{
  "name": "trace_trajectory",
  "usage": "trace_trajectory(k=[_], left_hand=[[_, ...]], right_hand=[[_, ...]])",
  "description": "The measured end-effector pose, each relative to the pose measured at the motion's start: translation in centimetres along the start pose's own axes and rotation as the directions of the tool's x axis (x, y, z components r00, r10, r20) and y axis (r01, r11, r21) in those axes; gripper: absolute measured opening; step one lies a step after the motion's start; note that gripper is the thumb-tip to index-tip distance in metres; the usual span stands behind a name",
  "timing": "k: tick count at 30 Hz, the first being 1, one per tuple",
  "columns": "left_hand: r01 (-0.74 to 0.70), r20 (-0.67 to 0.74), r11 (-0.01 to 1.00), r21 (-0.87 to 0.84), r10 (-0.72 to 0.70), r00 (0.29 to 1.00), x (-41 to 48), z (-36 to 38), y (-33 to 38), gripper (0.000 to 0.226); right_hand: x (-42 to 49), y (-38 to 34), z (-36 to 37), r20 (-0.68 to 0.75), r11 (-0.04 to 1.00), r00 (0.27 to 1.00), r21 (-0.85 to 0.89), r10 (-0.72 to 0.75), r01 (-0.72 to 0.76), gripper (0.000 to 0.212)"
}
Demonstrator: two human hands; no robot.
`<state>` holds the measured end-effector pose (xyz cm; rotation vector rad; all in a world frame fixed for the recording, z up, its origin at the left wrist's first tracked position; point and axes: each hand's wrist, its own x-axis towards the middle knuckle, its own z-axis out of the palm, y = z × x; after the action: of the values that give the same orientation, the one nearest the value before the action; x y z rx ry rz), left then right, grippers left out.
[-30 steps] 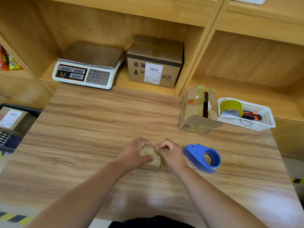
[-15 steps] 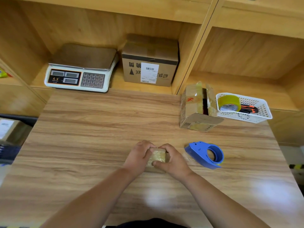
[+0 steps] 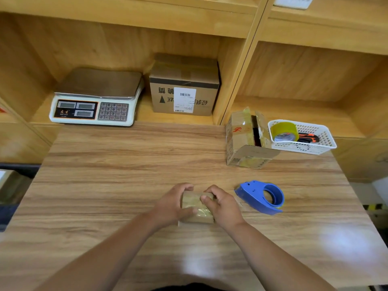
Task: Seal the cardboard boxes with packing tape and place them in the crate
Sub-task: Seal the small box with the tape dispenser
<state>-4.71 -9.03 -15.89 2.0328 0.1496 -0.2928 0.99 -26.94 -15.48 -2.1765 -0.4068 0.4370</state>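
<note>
Both hands, left hand [image 3: 170, 204] and right hand [image 3: 223, 204], grip a small taped box [image 3: 194, 206], pressing tape flat; next it likely goes to a crate, unseen here.

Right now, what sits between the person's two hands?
A small tape-wrapped cardboard box, gripped by the left hand and right hand, in the head view.
</note>
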Motion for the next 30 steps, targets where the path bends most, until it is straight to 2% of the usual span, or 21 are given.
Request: trace_trajectory(k=[1,2,4,7,14,18,19,21,23,25,27,30], left_hand=[[0.001,0.033,1.0,0.004,-0.001,0.999,-0.3,-0.5,0.1,0.087],[0.002,0.054,1.0,0.002,-0.002,0.999,-0.5,-0.7,0.0,0.086],[0.02,0.044,1.0,-0.007,-0.019,0.999,-0.5,-0.8,0.0,0.07],[0.042,-0.01,0.997,-0.07,-0.043,0.999,-0.5,-0.4,-0.1,0.047],[-0.018,-0.163,0.998,-0.067,0.007,0.987,-0.6,0.7,-0.1,0.029],[-0.053,-0.274,0.995,-0.088,0.027,0.961,-0.6,1.2,0.1,0.016],[-0.067,-0.301,0.996,-0.053,0.048,0.953,-0.6,1.4,0.1,0.018],[-0.079,-0.341,0.997,0.005,0.076,0.937,-0.5,1.7,0.0,0.02],[-0.077,-0.38,0.997,-0.003,0.07,0.922,-0.5,2.0,0.0,0.022],[-0.06,-0.426,0.998,-0.037,0.038,0.904,-0.6,2.4,-0.1,0.024],[-0.038,-0.463,0.998,-0.041,0.014,0.886,-0.7,2.8,-0.2,0.025],[-0.026,-0.486,0.999,-0.028,0.009,0.874,-0.6,3.3,-0.2,0.025]], right_hand=[[-0.1,0.0,0.0,0.002,1.0,1.0,-0.004,-0.002,0.002,0.013],[-0.1,0.0,0.0,0.0,1.0,1.0,-0.007,-0.004,0.004,0.013],[-0.3,0.0,0.1,-0.012,1.0,1.0,-0.017,-0.012,0.012,0.012],[-0.4,0.1,0.3,-0.028,0.999,0.999,-0.03,-0.019,0.018,0.012],[-0.7,-0.5,0.2,-0.016,1.0,1.0,-0.018,-0.002,0.002,0.011],[-0.4,-1.2,0.1,-0.002,0.99,0.999,-0.137,0.036,-0.036,0.021],[-0.4,-1.5,0.3,-0.02,0.975,0.999,-0.217,0.036,-0.039,0.028],[-0.8,-2.1,1.3,-0.076,0.936,0.996,-0.345,0.049,-0.072,0.056],[-1.5,-2.6,2.8,-0.163,0.922,0.982,-0.356,0.098,-0.151,0.089],[-2.0,-2.8,3.9,-0.259,0.919,0.952,-0.312,0.164,-0.243,0.104],[-2.1,-2.7,4.3,-0.332,0.907,0.918,-0.282,0.215,-0.314,0.103],[-1.9,-2.6,4.4,-0.392,0.887,0.886,-0.275,0.249,-0.371,0.082]])
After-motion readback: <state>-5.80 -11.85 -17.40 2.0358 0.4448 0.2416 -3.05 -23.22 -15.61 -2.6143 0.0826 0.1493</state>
